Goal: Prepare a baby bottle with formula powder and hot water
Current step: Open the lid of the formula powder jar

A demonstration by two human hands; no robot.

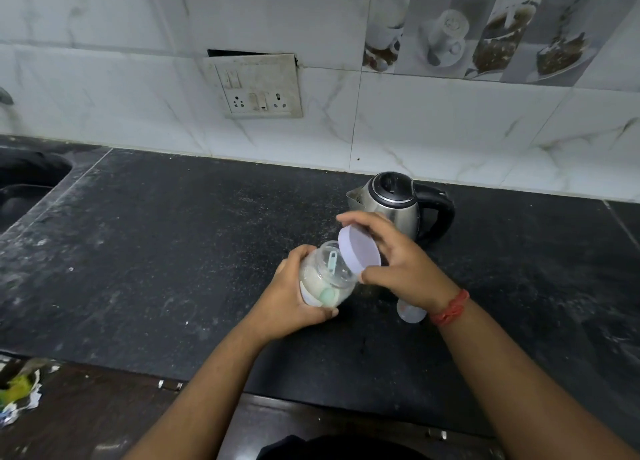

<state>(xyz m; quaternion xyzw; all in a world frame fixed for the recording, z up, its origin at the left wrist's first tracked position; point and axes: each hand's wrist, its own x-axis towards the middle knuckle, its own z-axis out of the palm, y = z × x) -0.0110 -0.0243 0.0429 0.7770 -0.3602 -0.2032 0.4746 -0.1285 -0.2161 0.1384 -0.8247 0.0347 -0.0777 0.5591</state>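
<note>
Left hand (pixel 294 296) wraps around a clear jar (pixel 325 279) of pale formula powder, fingers curled round its base, jar tilted with its mouth toward the right. A green scoop (pixel 327 295) sits inside in the powder, handle up along the wall. Right hand (pixel 398 262) holds the lilac lid (pixel 358 253) by its rim, thumb below and fingers over the top; lid is off the mouth but just beside it, tipped. Both held above the middle of the black counter (pixel 173 251), nearer its front edge.

Baby bottle (pixel 410 312): only a small pale part shows under the right wrist, standing on the counter; can't tell if it's capped or what's in it. Steel kettle (pixel 394 206) with black handle stands behind the hands, toward the back edge by the wall, lid closed, spout left. Socket plate (pixel 258 85) on the wall above, nothing plugged in.

Progress: early. Jar looks opened, scoop not yet taken out, so likely no powder transferred. Still left: put lid down, scoop powder into bottle, pour water from kettle, close and shake.
</note>
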